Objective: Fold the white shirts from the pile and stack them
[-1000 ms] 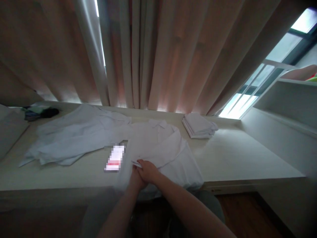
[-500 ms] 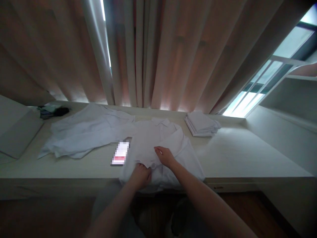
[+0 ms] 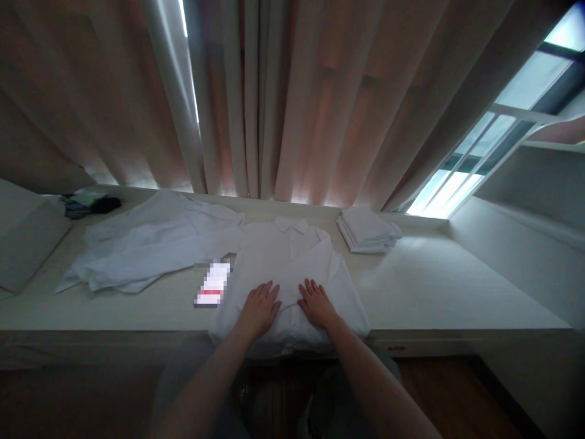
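A white collared shirt [image 3: 269, 256] lies front up before me, its collar toward the curtain and its lower part reaching over the front edge of the counter. One sleeve appears folded across its front. My left hand [image 3: 261, 308] rests flat on the left side of the shirt, fingers stretched out and slightly spread. On the right side, my right hand [image 3: 316, 303] lies palm down on the cloth, its fingers apart too. Neither hand grips the fabric.
A phone [image 3: 214, 283] with a blurred screen lies left of the shirt. Farther left spreads another white garment [image 3: 155, 244], with dark cloth items [image 3: 91, 204] behind it. A folded white stack [image 3: 368, 228] sits at the back right of the pale counter [image 3: 439, 280].
Both hands were closed at the shirt's lower front, the left at a cloth edge. Now they are spread flat on it, and that cloth lies smoother. The view has shifted slightly.
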Motion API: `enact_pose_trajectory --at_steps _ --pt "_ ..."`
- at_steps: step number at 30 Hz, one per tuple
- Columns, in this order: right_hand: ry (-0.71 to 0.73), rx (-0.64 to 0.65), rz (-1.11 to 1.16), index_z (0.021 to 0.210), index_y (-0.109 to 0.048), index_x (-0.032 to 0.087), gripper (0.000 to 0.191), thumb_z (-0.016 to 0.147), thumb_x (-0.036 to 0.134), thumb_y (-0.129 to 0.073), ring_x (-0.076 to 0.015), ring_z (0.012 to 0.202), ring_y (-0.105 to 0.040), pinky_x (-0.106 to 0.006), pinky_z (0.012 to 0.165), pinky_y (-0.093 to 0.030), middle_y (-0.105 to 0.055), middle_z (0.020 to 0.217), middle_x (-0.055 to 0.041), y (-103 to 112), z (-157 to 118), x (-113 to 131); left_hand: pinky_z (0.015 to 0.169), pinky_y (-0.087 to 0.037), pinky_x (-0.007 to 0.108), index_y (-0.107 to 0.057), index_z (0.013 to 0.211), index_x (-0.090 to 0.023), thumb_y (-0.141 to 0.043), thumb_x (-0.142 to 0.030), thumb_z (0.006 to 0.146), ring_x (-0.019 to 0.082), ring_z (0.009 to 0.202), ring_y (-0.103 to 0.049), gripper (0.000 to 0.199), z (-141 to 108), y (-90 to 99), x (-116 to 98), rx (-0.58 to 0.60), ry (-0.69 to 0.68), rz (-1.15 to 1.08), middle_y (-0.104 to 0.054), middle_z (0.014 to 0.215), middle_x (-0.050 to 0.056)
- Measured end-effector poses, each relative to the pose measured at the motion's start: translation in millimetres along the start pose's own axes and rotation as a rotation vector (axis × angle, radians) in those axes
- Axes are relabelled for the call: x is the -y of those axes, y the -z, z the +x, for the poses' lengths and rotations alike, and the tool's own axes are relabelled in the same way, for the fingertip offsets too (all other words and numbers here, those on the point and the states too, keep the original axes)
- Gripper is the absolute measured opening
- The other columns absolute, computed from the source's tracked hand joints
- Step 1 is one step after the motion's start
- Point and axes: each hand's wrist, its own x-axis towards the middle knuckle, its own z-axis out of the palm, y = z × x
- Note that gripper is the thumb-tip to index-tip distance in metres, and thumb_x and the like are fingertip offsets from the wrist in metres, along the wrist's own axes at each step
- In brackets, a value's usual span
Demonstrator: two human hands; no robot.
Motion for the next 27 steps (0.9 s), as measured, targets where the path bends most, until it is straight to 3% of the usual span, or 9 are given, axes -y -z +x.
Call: enact_pose_trajectory --at_steps 4,7,10,12,15,19,23,27 --pt "0.005 0.01 0.024 0.135 -0.03 0.018 0.053 0.088 0.043 -0.03 -0.0252 0.132 -0.009 -0.047 0.103 -0.012 -0.018 0.144 -0.0117 -3 -1 -3 0.102 -0.019 0.046 -0.035 0.131 -0.025 -0.029 -0.042 0.087 0.027 0.13 -0.022 0.048 -3 -27.1 10 0.152 0.039 0.04 -0.031 0.14 0.009" --pt "0.04 -0.011 0.042 0.134 -0.033 0.019 0.052 0.088 0.043 -0.032 -0.025 0.132 -0.012 -0.045 0.103 -0.014 -0.02 0.143 -0.0103 -1 -2 -8 0.103 -0.015 0.046 -0.036 0.131 -0.025 -0.028 -0.044 0.086 0.027 0.131 -0.017 0.049 -7 -32.6 14 0.187 0.02 0.058 -0.027 0.142 0.009" --pt "0.071 -0.061 0.071 0.131 -0.039 0.02 0.048 0.088 0.041 -0.033 -0.0224 0.129 -0.021 -0.041 0.102 -0.019 -0.031 0.14 -0.0082 3 2 -18 0.1 -0.02 0.046 -0.042 0.126 -0.025 -0.027 -0.048 0.086 0.027 0.128 -0.025 0.049 0 -23.6 14 0.187 0.02 0.054 -0.034 0.138 0.009" --pt "0.06 -0.106 0.093 0.128 -0.043 0.02 0.044 0.089 0.036 -0.032 -0.0191 0.125 -0.029 -0.037 0.101 -0.023 -0.04 0.134 -0.0072 7 10 -30 0.095 -0.028 0.044 -0.054 0.113 -0.024 -0.023 -0.049 0.086 0.026 0.119 -0.038 0.048 13 -14.8 14 0.2 0.052 0.051 -0.047 0.127 0.009" --pt "-0.058 -0.205 0.078 0.124 -0.046 0.017 0.04 0.088 0.023 -0.031 -0.0165 0.12 -0.036 -0.034 0.1 -0.025 -0.047 0.128 -0.0075 16 28 -59 0.085 -0.036 0.042 -0.061 0.092 -0.02 -0.02 -0.044 0.088 0.024 0.099 -0.05 0.048 44 -6.6 15 0.206 0.134 0.079 -0.06 0.102 0.01" --pt "-0.264 -0.255 0.006 0.125 -0.045 0.014 0.046 0.081 0.009 -0.034 -0.0181 0.118 -0.038 -0.032 0.098 -0.027 -0.047 0.127 -0.0102 25 50 -111 0.08 -0.038 0.038 -0.057 0.097 -0.019 -0.028 -0.036 0.086 0.023 0.094 -0.051 0.035 94 -12.9 16 0.187 0.177 0.085 -0.058 0.1 0.01" --pt "-0.381 -0.217 -0.006 0.128 -0.042 0.014 0.053 0.076 0.006 -0.034 -0.0212 0.116 -0.04 -0.033 0.094 -0.031 -0.045 0.128 -0.0115 24 62 -155 0.085 -0.037 0.036 -0.052 0.107 -0.018 -0.032 -0.033 0.085 0.022 0.1 -0.05 0.033 148 -34.9 8 0.188 0.174 -0.029 -0.057 0.105 0.01" --pt "-0.39 -0.223 0.041 0.129 -0.04 0.012 0.05 0.079 0.01 -0.032 -0.0225 0.11 -0.045 -0.032 0.089 -0.034 -0.05 0.122 -0.012 15 75 -179 0.086 -0.037 0.034 -0.049 0.112 -0.016 -0.033 -0.031 0.084 0.021 0.102 -0.051 0.035 210 -67.1 -10 0.194 0.152 -0.177 -0.057 0.109 0.011"
